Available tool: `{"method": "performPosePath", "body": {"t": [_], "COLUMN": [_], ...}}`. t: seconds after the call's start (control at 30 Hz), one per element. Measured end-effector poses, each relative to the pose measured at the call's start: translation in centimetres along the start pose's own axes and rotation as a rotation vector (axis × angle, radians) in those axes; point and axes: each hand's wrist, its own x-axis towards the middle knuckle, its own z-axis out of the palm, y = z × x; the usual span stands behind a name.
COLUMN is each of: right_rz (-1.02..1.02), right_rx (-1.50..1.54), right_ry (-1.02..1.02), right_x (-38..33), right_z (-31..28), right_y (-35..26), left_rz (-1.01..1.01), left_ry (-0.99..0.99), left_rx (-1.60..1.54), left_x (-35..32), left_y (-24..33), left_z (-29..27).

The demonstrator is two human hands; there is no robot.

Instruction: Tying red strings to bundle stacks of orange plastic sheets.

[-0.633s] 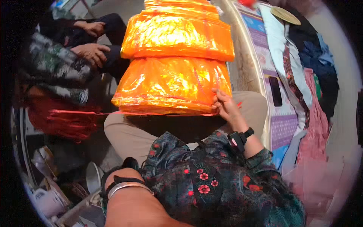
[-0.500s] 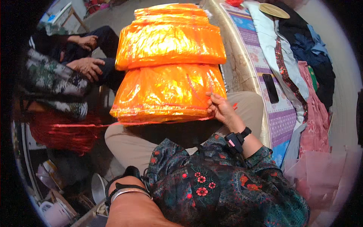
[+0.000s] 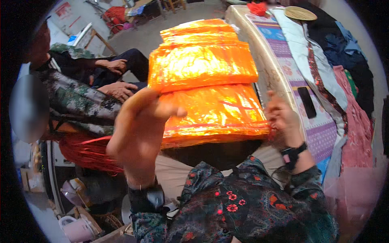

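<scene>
A stack of shiny orange plastic film (image 3: 210, 107) lies across my lap, folded in layers with red edging along its near edge. My left hand (image 3: 139, 129) is raised over the stack's near left corner, smeared by motion; its fingers look apart, with nothing visible in them. At the near right corner, my right hand (image 3: 281, 117) has its fingers curled, also blurred. A bit of red string (image 3: 272, 131) shows at these fingers, against the stack's corner. A bundle of red strings (image 3: 87, 154) hangs to the left, partly behind my left hand.
Close on the left sits another person in camouflage sleeves (image 3: 77, 95), hands resting on the lap. Along the right runs a patterned bed cover (image 3: 283, 60) with a dark phone (image 3: 306, 102), clothes and a woven fan (image 3: 300, 13). A pink mug (image 3: 77, 230) stands at lower left.
My left hand has come up over the stack's left corner from low left. My right hand has shifted right. The red strand along the near edge no longer shows stretched. The view has shifted.
</scene>
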Motion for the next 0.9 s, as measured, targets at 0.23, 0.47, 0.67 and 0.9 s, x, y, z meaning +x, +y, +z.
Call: {"method": "performPosePath", "body": {"t": [0.23,0.47,0.67,0.9], "right_rz": [-1.22,-0.324,0.0,-0.027], "right_rx": [-1.179,-0.829,-0.476,-0.639], "right_ry": [1.157,0.38,0.366,0.5], "right_x": [-1.9,4.5,4.7,6.0], "right_z": [-10.4,-6.9,-4.5,-5.7], "right_y": [-20.9,-4.4,1.3,0.1], "left_rz": [-0.446,-0.406,-0.151,-0.14], "left_ry": [0.213,-0.078,-0.191,-0.031], "left_rx": [0.503,1.368,1.692,1.831], "left_x": [9.8,22.4,29.4,29.3], "left_y": [-4.0,-17.1,-25.0,-27.7], "left_z": [-10.9,-17.8,-21.1,-19.1]}}
